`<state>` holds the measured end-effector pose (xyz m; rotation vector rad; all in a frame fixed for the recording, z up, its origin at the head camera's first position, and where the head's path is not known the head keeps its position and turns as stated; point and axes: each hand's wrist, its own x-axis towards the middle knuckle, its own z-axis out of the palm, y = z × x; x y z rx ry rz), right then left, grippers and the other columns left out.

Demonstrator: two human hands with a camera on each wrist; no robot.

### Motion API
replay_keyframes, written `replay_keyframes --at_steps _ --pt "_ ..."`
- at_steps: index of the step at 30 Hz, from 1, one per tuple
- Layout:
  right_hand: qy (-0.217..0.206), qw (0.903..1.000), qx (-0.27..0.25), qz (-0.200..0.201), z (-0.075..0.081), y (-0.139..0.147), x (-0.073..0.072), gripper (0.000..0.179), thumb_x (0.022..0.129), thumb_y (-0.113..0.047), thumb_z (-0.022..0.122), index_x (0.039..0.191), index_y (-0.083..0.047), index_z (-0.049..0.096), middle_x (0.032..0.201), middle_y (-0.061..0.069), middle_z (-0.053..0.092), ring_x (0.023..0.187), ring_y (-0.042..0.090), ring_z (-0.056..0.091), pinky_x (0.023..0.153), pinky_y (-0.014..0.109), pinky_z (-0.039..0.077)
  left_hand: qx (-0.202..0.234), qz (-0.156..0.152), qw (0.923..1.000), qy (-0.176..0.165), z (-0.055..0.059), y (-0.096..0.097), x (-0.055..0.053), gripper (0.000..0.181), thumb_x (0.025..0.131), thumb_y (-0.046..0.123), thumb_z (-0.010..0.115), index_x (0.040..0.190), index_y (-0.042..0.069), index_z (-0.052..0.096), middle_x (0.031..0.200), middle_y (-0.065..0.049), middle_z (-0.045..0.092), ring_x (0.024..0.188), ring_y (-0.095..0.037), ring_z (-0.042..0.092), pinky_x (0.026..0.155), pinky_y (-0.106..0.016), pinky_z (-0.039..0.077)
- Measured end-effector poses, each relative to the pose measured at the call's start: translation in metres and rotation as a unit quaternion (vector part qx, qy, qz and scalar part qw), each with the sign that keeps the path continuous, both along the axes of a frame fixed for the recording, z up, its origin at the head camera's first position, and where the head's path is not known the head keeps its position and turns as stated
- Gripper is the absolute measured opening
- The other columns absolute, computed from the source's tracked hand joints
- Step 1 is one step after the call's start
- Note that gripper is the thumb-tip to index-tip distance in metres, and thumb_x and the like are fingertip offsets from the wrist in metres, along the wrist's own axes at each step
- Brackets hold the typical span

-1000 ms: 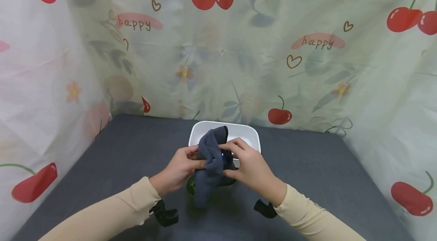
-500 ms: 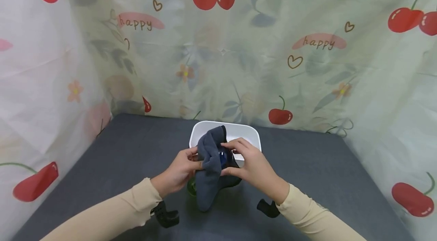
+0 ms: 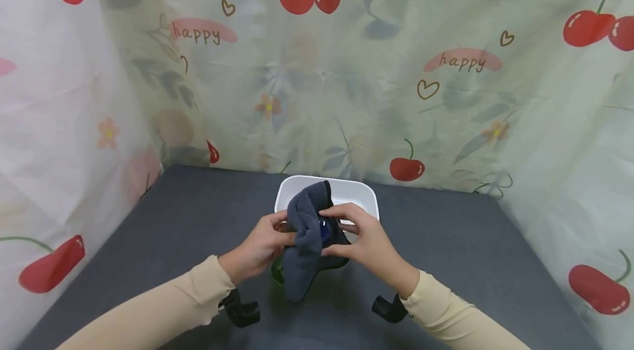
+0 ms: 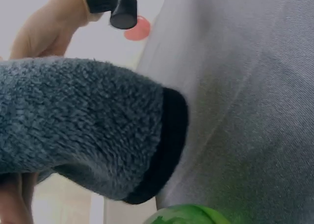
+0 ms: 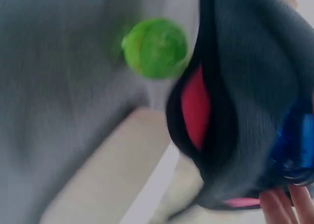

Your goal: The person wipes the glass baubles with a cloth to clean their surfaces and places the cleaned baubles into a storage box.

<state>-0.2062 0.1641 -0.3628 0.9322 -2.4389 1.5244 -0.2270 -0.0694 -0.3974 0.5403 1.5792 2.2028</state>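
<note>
A dark grey fluffy cloth (image 3: 304, 229) with black edging hangs in folds between the two hands. My left hand (image 3: 262, 245) pinches its left side, thumb in front. Tucked into the folds is a shiny blue object (image 3: 324, 229), mostly covered, its kind hidden by the cloth. My right hand (image 3: 369, 237) holds that object from the right, thumb below and fingers above. In the right wrist view, red shows inside a fold of the cloth (image 5: 255, 81), and fingertips (image 5: 277, 207) sit at the blue object's edge. The cloth's black-edged end (image 4: 169, 140) droops in the left wrist view.
A green, glossy round object (image 5: 159, 47) sits on the grey-covered table (image 3: 213, 212), partly behind the cloth in the head view. Behind the hands stands a white tray (image 3: 366, 196). A cherry-patterned curtain (image 3: 322, 75) encloses the back and sides.
The cloth's lower right part has swung out to the right, and more of the blue object shows than a second ago. My right fingers shift slightly on it; the left hand stays put.
</note>
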Motion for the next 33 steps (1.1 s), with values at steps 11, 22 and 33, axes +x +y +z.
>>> replay_keyframes --at_steps 11,22,33 --pt "0.051 0.9974 -0.051 0.009 -0.003 0.004 0.000 0.061 0.063 -0.004 0.089 0.119 -0.006 0.065 0.116 0.011 0.062 0.108 0.012 0.060 0.082 0.029 0.056 -0.025 0.004 0.9997 0.003 0.003 0.005 -0.001 0.050 0.086 -0.001 0.064 0.133 -0.011 0.049 0.103 0.000 0.070 0.094 -0.012 0.067 0.078 -0.029 0.057" --pt "0.010 0.9967 -0.081 0.000 -0.001 0.006 0.000 0.063 0.062 -0.005 0.090 0.120 -0.008 0.066 0.117 0.010 0.063 0.103 0.011 0.063 0.083 0.030 0.056 -0.018 -0.009 0.9998 0.001 0.007 -0.006 0.000 0.033 0.088 -0.001 0.064 0.120 0.006 0.062 0.098 0.001 0.071 0.089 -0.011 0.067 0.076 -0.028 0.057" --pt "-0.064 0.9922 -0.105 -0.022 -0.001 0.015 -0.005 0.060 0.067 -0.005 0.087 0.122 -0.007 0.064 0.126 0.012 0.061 0.098 0.013 0.068 0.084 0.032 0.056 -0.045 0.021 0.9987 -0.015 0.017 -0.040 0.005 0.037 0.090 0.003 0.065 0.126 0.008 0.058 0.104 0.002 0.068 0.089 -0.010 0.066 0.077 -0.026 0.056"
